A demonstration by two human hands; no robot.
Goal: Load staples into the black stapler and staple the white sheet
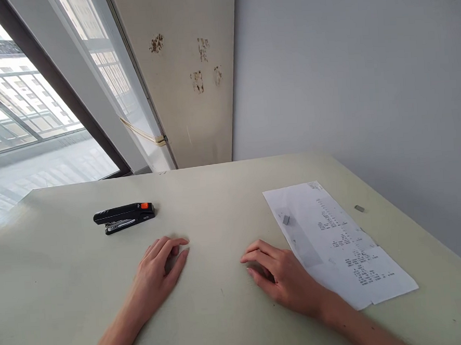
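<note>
Head view: stapler (pixel 124 216) apparently just beyond the left hand (pixel 158 265).

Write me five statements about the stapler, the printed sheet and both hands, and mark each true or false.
1. Neither the left hand nor the right hand holds anything. True.
2. The stapler is nearer the left hand than the right hand. True.
3. The stapler is black all over. False: it has an orange patch.
4. A small grey block sits on the printed sheet. True.
5. The printed sheet lies left of the left hand. False: it lies to the right.
</note>
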